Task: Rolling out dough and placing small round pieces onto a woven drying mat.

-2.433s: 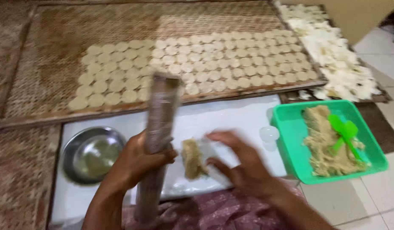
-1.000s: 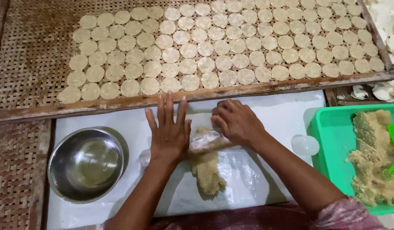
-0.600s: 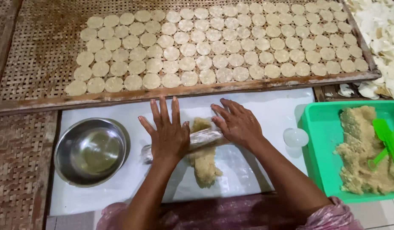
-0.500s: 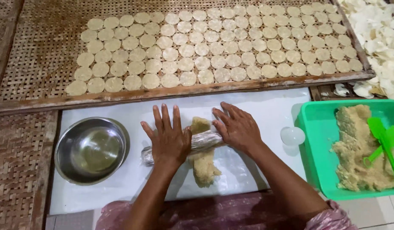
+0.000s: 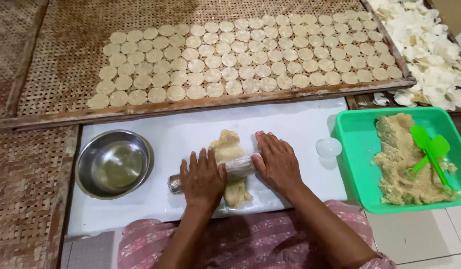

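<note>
I watch from the head camera, and I take the white rectangular work board (image 5: 300, 124) as my landmark. At its near edge sits the lap of pink patterned cloth (image 5: 250, 239), and both forearms reach over it onto the board.

The change is plain: about two seconds ago the left hand held the long plastic-wrapped rolling pin (image 5: 238, 167) upright off the board; now it lies flat across the board's middle, and since half a second ago it has come nearer to the body. The left hand (image 5: 203, 177) lies flat, fingers spread, pressing on the pin's left part. The right hand (image 5: 278, 162) is also open and flat, palm down on the pin's right end. Neither pinches anything.

Under the pin, at the board's centre, lies the pale tan strip of dough (image 5: 230, 172), longer now than a second ago, showing both in front of and behind the pin. I judge that the rolling is well under way and the dough is thinning out.

On the board's left sits a round steel bowl (image 5: 113, 164); near its right edge stands a small clear round cutter (image 5: 328, 147). Just right of the board, a green plastic tray (image 5: 352, 149) holds crumbly dough and a green spatula (image 5: 430, 152). Beyond the board's far edge, a woven bamboo tray (image 5: 66, 60) carries rows of pale round dough discs (image 5: 240, 60).
</note>
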